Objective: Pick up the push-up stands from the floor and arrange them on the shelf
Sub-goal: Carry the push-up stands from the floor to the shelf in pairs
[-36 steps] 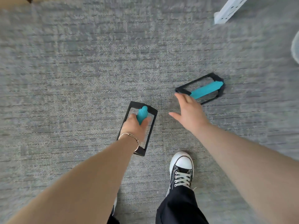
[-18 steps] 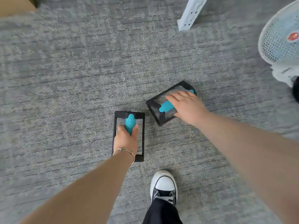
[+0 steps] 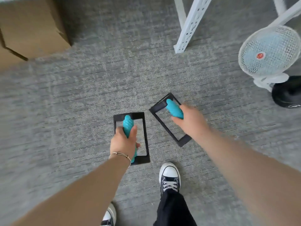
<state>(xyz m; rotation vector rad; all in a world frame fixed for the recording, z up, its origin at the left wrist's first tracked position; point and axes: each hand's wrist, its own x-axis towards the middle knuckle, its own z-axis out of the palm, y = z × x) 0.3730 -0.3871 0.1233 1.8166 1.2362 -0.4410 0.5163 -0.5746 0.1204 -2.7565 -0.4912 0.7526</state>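
Observation:
Two push-up stands, each a black rectangular frame with a ribbed teal handle, are over the grey carpet. My left hand [image 3: 124, 141] is closed around the teal handle of the left push-up stand [image 3: 145, 137], whose frame points straight away from me. My right hand [image 3: 189, 121] is wrapped around the handle of the right push-up stand [image 3: 164, 126], which is turned diagonally and tilted. I cannot tell whether either frame still touches the carpet. A white perforated shelf upright [image 3: 189, 25] stands at the top right of centre.
A cardboard box [image 3: 31, 26] sits at the top left. A white floor fan [image 3: 268, 51] and a black round object [image 3: 288, 93] are at the right edge. My black-and-white sneaker [image 3: 170, 176] is just below the stands, a second shoe [image 3: 109, 216] at the bottom.
My right hand went from reaching open to closing on the right stand's handle and drew it toward me, turning it. My left hand kept its hold. The view tilted up, showing box and fan.

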